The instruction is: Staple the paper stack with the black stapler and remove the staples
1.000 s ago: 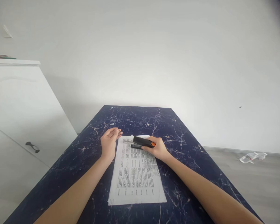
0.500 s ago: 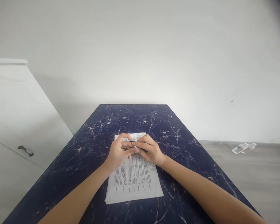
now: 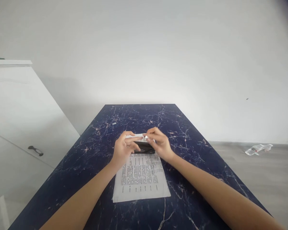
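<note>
A black, long, flat object lies level across the upper part of the printed sheets; its exact kind does not show. My left hand is at its left end, the thumb over its near face and the index finger stretched along its far side. At the object's right end, my right hand pinches a small white piece between thumb and fingers, just above the far edge. The piece is too small to name. The right hand's lower fingers are partly hidden.
The sheets lie on a dark blue marbled table. A small pale scrap is towards its far left. A white cabinet with a black handle stands at left. Crumpled clear plastic lies on the floor at right.
My hands have moved apart and slightly up, uncovering the black object between them. My right hand now shows the small white piece in its pinch. The view has shifted slightly left.
</note>
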A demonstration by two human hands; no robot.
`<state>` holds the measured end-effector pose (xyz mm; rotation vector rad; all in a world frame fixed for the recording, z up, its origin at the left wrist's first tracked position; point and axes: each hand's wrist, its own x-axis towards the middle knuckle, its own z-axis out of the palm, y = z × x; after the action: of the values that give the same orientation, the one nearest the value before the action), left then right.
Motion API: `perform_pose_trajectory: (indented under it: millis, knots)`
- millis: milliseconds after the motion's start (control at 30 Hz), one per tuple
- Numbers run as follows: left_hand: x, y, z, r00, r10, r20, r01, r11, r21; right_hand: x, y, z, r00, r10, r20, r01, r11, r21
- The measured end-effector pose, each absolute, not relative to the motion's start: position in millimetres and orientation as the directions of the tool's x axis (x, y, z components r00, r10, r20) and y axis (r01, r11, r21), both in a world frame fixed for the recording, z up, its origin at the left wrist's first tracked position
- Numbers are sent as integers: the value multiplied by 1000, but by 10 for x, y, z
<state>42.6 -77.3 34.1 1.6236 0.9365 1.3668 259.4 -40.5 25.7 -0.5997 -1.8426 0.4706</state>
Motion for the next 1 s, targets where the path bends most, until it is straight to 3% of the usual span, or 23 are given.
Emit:
perform_pose_trajectory:
  millis: [67, 133, 200, 267, 333, 467, 633, 733, 833, 1000]
  knots:
    - [238, -600, 331, -14, 880, 475, 257, -456, 852, 2807, -175, 207, -170, 730, 662, 323, 676, -662]
    - [-26, -392, 294, -90, 866, 492, 573, -359, 737, 3103, 89, 113, -76, 804, 590, 540, 531, -653]
    - [-296, -212, 223, -142, 875, 463, 817, -161, 554, 3419, 321, 1, -43, 827, 560, 746, 399, -533]
    - [-495, -101, 123, -208, 876, 435, 930, 40, 364, 3680, 478, -102, -30, 861, 507, 871, 272, -410]
    - [-583, -59, 15, -249, 891, 380, 953, 156, 259, 3836, 560, -182, -40, 900, 434, 939, 183, -293]
    - [-535, -32, -86, -261, 926, 274, 960, 219, 176, 3872, 598, -267, -69, 940, 335, 979, 129, -159]
    - [-562, 225, 89, -346, 917, 196, 930, 307, 204, 3797, 587, -284, -103, 948, 302, 985, 140, -105]
    - [-650, 455, 129, -243, 939, 244, 953, 183, 243, 3796, 575, -268, -100, 953, 286, 989, 126, -73]
    - [-674, 580, 45, -105, 971, 213, 973, 57, 222, 3798, 550, -248, -74, 937, 342, 986, 121, -118]
    - [-603, 461, -21, -30, 961, 273, 982, -23, 189, 3785, 508, -233, -96, 924, 369, 975, 162, -150]
